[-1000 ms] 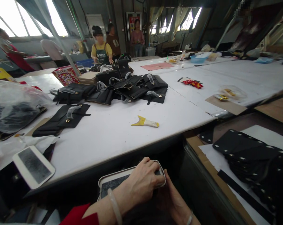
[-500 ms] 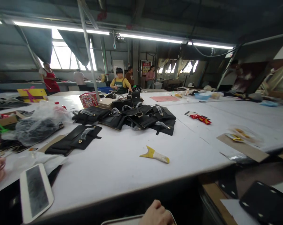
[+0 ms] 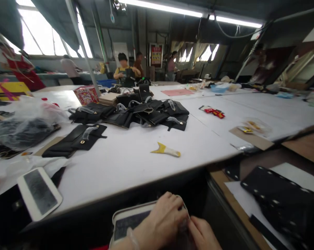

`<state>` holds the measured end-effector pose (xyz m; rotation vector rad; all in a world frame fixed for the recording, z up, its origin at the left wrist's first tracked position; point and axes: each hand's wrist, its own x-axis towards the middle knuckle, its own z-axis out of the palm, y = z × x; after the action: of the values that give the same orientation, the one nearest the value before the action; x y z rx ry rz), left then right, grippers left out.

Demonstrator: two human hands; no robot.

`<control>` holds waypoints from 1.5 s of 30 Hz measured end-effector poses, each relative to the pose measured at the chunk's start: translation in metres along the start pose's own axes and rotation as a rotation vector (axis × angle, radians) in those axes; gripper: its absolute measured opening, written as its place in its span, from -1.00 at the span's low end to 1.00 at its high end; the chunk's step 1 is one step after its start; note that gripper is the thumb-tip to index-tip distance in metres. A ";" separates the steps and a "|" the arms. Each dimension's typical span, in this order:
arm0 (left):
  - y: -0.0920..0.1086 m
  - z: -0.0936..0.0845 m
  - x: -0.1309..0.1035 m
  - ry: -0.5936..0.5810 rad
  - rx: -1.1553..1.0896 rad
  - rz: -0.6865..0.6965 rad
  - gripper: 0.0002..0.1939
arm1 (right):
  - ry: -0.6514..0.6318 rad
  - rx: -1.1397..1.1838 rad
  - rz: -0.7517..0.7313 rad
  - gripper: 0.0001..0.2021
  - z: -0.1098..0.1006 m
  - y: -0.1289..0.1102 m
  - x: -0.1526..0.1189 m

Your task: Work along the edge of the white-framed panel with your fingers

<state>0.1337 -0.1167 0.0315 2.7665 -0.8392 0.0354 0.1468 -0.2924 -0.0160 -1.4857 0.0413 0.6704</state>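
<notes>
Both hands worked at the bottom edge, below the table's near rim: the left hand (image 3: 160, 222) curled over the right end of a white-framed grey tray (image 3: 128, 222), gripping it, while the right hand (image 3: 202, 234) pressed close against it, its own hold hidden. Beyond them, on the white table (image 3: 125, 163), lay a yellow-and-white scraper (image 3: 165, 150), a white tablet (image 3: 39, 192) and black bags (image 3: 143, 113). Black perforated panels (image 3: 279, 198) sat on the bench at right.

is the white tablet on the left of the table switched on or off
Off, as far as can be seen: the white tablet lies flat on the table with a dull grey, unlit screen showing no picture.
</notes>
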 end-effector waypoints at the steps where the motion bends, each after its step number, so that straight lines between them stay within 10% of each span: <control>1: 0.001 -0.009 -0.004 -0.026 -0.049 -0.019 -0.95 | 0.005 -0.037 0.001 -0.67 -0.001 0.001 -0.006; 9: -0.003 -0.027 -0.004 -0.104 -0.233 -0.108 -0.81 | 0.038 0.126 -0.016 -0.56 -0.017 -0.006 0.010; 26: -0.013 -0.035 -0.011 -0.103 -0.323 -0.109 -0.87 | -0.028 0.765 0.131 -0.52 0.022 0.020 0.018; 38: -0.047 -0.055 -0.016 -0.022 -0.537 -0.214 -0.84 | -0.029 0.330 0.063 -0.49 0.018 0.011 0.016; 45: -0.074 -0.082 -0.076 0.030 -0.545 -0.372 -0.82 | 0.055 -0.169 -0.063 -0.39 0.010 0.007 0.023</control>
<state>0.1148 0.0039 0.0865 2.3431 -0.2567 -0.1896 0.1590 -0.2743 -0.0309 -1.6617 -0.0199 0.5936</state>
